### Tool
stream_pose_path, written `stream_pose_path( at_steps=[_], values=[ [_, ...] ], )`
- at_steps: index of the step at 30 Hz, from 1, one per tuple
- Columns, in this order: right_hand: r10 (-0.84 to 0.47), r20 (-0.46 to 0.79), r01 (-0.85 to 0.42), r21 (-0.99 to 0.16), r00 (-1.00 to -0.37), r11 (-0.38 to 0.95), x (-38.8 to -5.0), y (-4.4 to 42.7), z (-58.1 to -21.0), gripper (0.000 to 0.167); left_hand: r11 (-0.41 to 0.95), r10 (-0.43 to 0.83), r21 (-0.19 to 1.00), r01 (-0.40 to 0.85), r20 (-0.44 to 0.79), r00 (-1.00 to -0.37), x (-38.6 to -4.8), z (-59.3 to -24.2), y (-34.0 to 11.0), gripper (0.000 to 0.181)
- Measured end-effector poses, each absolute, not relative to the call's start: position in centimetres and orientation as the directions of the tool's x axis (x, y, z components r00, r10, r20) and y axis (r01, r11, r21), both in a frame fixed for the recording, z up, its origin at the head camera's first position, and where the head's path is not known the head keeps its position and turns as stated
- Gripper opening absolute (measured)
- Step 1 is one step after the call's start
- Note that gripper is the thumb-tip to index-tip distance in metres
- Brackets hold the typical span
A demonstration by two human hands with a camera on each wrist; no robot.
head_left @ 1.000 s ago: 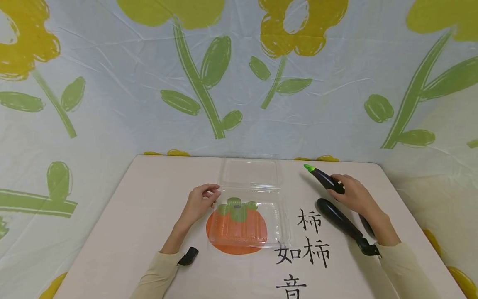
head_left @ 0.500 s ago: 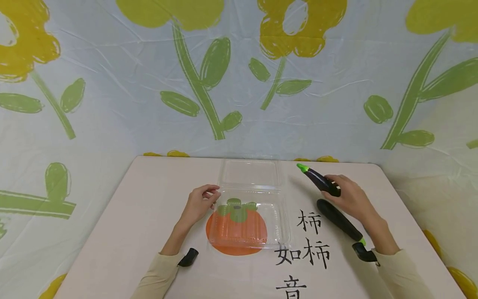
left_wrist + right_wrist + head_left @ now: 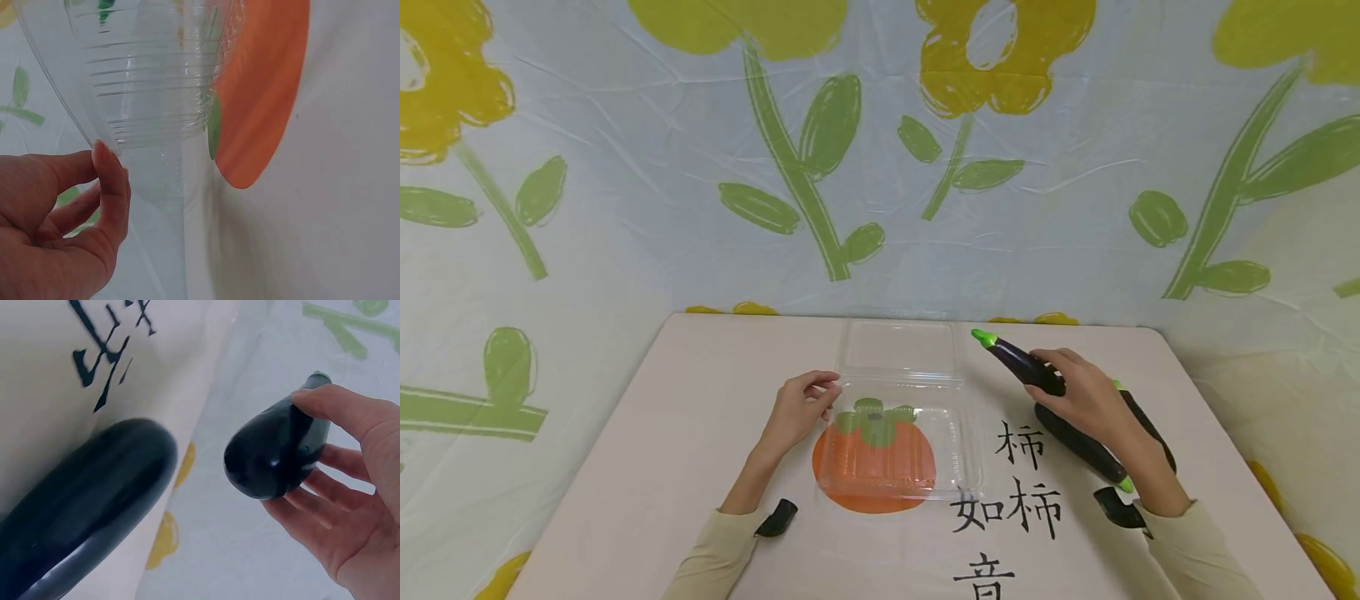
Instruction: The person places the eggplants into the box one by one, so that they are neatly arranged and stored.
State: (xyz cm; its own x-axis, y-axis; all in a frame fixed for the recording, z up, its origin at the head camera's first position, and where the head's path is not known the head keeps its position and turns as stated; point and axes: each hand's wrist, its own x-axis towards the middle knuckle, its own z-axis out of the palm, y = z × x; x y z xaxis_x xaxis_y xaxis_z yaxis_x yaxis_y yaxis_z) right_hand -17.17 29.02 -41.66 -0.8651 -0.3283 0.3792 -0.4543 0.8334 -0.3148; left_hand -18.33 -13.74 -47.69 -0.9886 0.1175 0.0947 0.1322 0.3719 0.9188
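My right hand [image 3: 1081, 393] grips a dark purple eggplant [image 3: 1019, 363] by its thick end, above the table, its bright green stem end pointing to the far left. In the right wrist view the thumb lies on one side of the eggplant [image 3: 275, 450] and the fingers on the other. A clear plastic clamshell box [image 3: 957, 433] stands with its lid [image 3: 901, 348] folded back, nothing inside it. My left hand [image 3: 796, 412] pinches the box's left rim near the hinge, thumb against fingertip in the left wrist view [image 3: 94, 212].
Two more dark eggplants lie on the table, one [image 3: 1082, 443] below my right hand and another [image 3: 1150, 427] partly behind the right forearm. The pale table cover [image 3: 715, 367] bears a printed persimmon [image 3: 880, 504] and black characters. A flowered cloth [image 3: 1037, 250] hangs behind.
My right hand has carried the held eggplant leftward, closer to the box. The eggplant at the far right has come out from behind the forearm. The left hand stays on the rim.
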Motion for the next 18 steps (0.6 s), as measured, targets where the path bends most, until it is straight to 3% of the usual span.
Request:
stream_pose_path(
  at_steps=[18],
  values=[
    [-0.417, 0.334, -0.514, -0.292, -0.845, 0.807, -16.9, 24.8, -40.3, 0.052, 0.373, 0.093, 0.922, 0.105, 0.075, -0.993, -18.1, -47.7, -13.4, 0.024]
  ],
)
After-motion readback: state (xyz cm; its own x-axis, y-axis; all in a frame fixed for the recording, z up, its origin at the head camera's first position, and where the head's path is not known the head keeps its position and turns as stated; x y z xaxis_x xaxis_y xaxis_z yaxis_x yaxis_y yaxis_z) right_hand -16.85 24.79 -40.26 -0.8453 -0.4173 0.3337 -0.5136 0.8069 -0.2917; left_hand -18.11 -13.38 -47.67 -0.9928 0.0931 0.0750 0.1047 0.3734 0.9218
